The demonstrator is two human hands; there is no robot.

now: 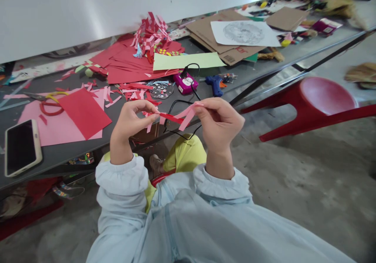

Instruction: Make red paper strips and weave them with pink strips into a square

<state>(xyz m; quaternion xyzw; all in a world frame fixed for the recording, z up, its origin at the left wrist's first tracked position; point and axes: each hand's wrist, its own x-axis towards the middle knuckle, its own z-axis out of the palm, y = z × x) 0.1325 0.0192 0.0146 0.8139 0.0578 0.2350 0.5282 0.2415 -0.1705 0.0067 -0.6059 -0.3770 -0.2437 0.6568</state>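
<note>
Between my two hands, above the table's front edge, stretch red and pink paper strips [186, 118]. My left hand [131, 120] pinches their left end between thumb and forefinger. At the other end my right hand [221, 118] pinches a pink strip, with its remaining fingers curled in. One pink strip end hangs down just left of the right hand. How the strips are joined is too small to tell. Behind the left hand lies a heap of cut red and pink paper scraps [136, 90].
A phone [22, 147], scissors [51, 104] and a red sheet [85, 112] lie at left. Behind are stacked red paper [126, 65], woven paper pieces [152, 32], a purple box [185, 83] with a black cable and a blue glue gun [216, 85]. A red stool [308, 102] stands right.
</note>
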